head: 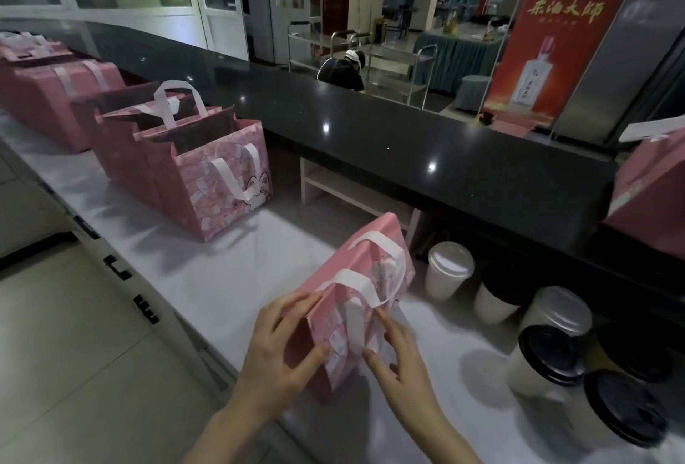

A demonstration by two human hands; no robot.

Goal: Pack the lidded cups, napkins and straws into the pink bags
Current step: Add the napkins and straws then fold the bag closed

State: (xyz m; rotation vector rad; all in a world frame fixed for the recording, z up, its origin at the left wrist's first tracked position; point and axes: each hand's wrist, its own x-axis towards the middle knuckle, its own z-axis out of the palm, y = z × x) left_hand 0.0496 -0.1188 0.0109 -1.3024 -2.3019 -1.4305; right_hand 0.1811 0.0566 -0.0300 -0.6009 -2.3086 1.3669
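A folded pink bag [365,270] with white handles lies tilted on the white counter [207,278] in front of me. My left hand [281,345] pinches its near left edge between thumb and fingers. My right hand [396,356] pinches the near right side by the white handle strip. To the right stand several lidded cups: a white-lidded one [448,267], a silver-lidded one [559,309] and black-lidded ones [548,356]. An open pink bag with a cartoon print [218,181] stands upright further left. No napkins or straws show.
More pink bags [55,92] line the counter's far left, and another [648,196] sits at the right edge. A raised black ledge [389,137] runs behind the counter. A red banner [548,37] stands behind it, and a person [343,68] sits beyond.
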